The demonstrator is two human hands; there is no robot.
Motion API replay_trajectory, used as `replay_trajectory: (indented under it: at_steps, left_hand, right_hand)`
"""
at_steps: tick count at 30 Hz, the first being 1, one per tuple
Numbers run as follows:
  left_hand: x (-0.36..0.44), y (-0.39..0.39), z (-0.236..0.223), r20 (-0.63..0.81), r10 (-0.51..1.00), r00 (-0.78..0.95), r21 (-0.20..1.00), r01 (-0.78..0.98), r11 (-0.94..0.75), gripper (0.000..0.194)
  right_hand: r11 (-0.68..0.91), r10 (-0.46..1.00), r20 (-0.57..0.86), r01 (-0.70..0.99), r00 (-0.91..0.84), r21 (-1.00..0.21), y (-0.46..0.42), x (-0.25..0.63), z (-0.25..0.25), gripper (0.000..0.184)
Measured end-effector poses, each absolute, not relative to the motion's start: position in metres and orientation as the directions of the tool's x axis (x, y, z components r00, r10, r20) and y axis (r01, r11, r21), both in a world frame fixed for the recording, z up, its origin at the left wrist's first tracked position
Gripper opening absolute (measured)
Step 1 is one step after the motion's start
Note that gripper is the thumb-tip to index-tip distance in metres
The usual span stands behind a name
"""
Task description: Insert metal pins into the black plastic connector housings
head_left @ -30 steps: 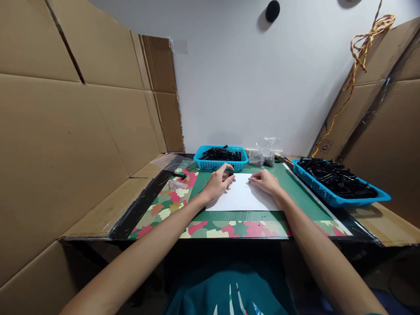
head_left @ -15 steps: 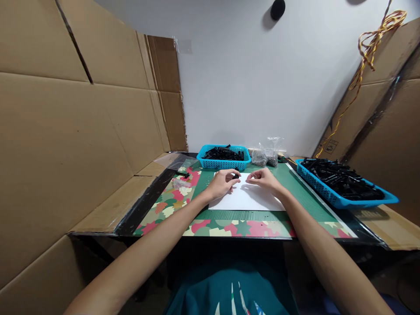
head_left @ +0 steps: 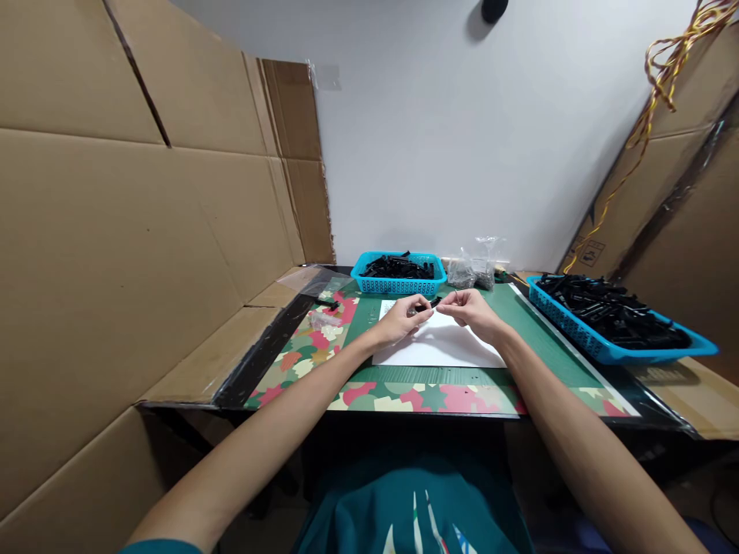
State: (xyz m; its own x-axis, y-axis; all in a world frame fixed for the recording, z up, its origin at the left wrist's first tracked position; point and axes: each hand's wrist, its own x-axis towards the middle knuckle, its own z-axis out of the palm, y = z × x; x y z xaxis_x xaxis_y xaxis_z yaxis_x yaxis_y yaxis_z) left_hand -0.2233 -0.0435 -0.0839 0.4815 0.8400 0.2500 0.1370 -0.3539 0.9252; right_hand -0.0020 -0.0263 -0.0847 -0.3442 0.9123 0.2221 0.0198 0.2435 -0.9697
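Between the thumb and fingers of my left hand (head_left: 404,320) is a small black plastic piece (head_left: 435,302), partly hidden by the fingers. My right hand (head_left: 469,311) is closed in a pinch close to the piece's right end. Whether something tiny sits in that pinch, I cannot make out. Both hands are above a white sheet of paper (head_left: 444,348) on the green patterned mat (head_left: 416,377).
A blue basket (head_left: 398,286) of black plastic parts stands at the back. Another blue basket (head_left: 600,346) with similar parts is at the right. Clear plastic bags (head_left: 474,271) lie behind the hands. Cardboard walls (head_left: 173,231) flank the table, and a black piece (head_left: 327,304) rests at left.
My right hand has moved in toward the left, its fingertips now pinched beside the black piece. The piece has turned to point right. The view has shifted slightly.
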Motion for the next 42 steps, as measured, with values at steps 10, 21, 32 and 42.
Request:
replay_trajectory:
  at_steps: [10,21,32,42]
  left_hand:
    - [-0.223,-0.045,-0.082,0.346,0.824,0.450,0.835,0.253,-0.488,0.033]
    - [-0.227,-0.042,-0.086,0.312,0.842,0.440,0.810,0.340,-0.478,0.034]
    - [-0.228,-0.031,-0.095,0.169,0.799,0.578,0.790,0.405,-0.460,0.040]
    - [-0.226,-0.032,-0.094,0.184,0.776,0.604,0.777,0.394,-0.491,0.042]
  right_hand:
    - [0.168,0.923,0.172,-0.041,-0.343,-0.985,-0.028,-0.013,-0.087,0.051]
    - [0.223,0.908,0.173,0.090,-0.383,-0.971,-0.024,-0.008,-0.091,0.044]
    - [0.085,0.993,0.048,0.354,-0.112,-0.931,-0.019,0.001,-0.095,0.025]
    - [0.294,0.955,0.261,0.546,-0.140,-0.784,-0.018,-0.008,-0.100,0.015]
